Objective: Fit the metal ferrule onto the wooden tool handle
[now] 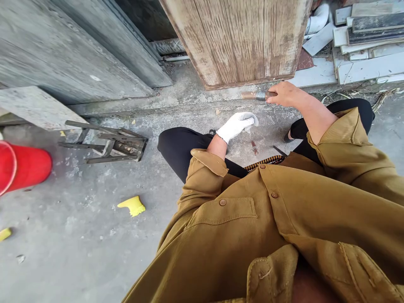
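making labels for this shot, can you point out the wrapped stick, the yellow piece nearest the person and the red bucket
wrapped stick (260, 96): head view, on the grey wrapping
yellow piece (132, 205): head view, on its middle
red bucket (33, 165): head view, on its outer wall

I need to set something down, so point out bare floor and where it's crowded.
Largely bare concrete floor lies between the red bucket and the boot-shaped yellow piece, and between that piece and the wooden stool. Crowded: the strip where the gloved left hand, right hand, wire-wrapped rod and small brown piece sit close together.
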Tool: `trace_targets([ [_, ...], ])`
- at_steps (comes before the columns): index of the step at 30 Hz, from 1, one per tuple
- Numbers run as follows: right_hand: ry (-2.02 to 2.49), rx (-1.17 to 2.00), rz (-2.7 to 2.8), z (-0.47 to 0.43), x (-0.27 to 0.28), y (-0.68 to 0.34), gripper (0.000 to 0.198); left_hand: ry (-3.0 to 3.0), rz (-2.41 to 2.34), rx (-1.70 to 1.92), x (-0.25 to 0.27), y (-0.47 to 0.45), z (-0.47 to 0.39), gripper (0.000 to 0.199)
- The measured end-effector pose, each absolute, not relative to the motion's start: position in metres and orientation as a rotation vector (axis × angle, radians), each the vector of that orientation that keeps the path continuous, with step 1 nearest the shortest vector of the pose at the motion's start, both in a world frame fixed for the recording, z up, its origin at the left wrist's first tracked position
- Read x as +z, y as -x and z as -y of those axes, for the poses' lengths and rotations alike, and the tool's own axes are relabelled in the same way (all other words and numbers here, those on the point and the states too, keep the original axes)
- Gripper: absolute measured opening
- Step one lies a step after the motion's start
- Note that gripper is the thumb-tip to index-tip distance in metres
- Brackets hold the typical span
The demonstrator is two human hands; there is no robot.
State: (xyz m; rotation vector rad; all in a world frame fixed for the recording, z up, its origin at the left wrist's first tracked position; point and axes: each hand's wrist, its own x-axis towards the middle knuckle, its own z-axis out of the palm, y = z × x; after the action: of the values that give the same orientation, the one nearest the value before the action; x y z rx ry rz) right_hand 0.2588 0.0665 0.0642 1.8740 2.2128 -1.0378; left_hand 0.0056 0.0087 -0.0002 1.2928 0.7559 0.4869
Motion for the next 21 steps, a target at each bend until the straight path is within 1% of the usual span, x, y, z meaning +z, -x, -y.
trace_targets([
  [2,-1.705,-0.905,-2.164,-0.067,0.062,-0.258,0.025,-1.32,-0.79,0.486,0.003,-0.003,-0.01,0.024],
  [4,-1.482,-0.966,-2.063,-0.064,0.06,-0.255,0.02,-1.37,-0.855,0.467,0.007,0.0,-0.011,0.018],
  [7,-1.099,-1.234,-1.875,-0.054,0.061,-0.246,0.019,-1.437,-0.897,0.426,0.008,0.004,-0.011,0.014],
  [9,-0.89,-1.432,-1.832,-0.047,0.067,-0.243,0.024,-1.431,-0.892,0.437,0.006,0.004,-0.012,0.014],
  [11,-0.822,-1.625,-1.938,-0.044,0.077,-0.246,0.031,-1.373,-0.92,0.52,0.001,0.003,-0.013,0.014],
  [13,-0.985,-1.874,-2.157,-0.046,0.086,-0.254,0.037,-1.307,-0.937,0.626,-0.004,0.002,-0.014,0.017],
  [15,-1.337,-2.162,-2.354,-0.054,0.086,-0.267,0.04,-1.282,-0.912,0.691,-0.008,0.001,-0.016,0.022],
  [16,-1.517,-2.256,-2.415,-0.059,0.082,-0.272,0.042,-1.289,-0.886,0.696,-0.008,0.001,-0.016,0.025],
  [17,-1.653,-2.286,-2.473,-0.064,0.076,-0.278,0.044,-1.302,-0.856,0.689,-0.008,0.002,-0.016,0.028],
  [19,-1.656,-2.171,-2.533,-0.075,0.058,-0.285,0.045,-1.319,-0.787,0.659,-0.006,0.002,-0.015,0.036],
  [21,-1.663,-2.102,-2.535,-0.083,0.04,-0.287,0.059,-1.318,-0.719,0.607,-0.002,0.002,-0.013,0.043],
])
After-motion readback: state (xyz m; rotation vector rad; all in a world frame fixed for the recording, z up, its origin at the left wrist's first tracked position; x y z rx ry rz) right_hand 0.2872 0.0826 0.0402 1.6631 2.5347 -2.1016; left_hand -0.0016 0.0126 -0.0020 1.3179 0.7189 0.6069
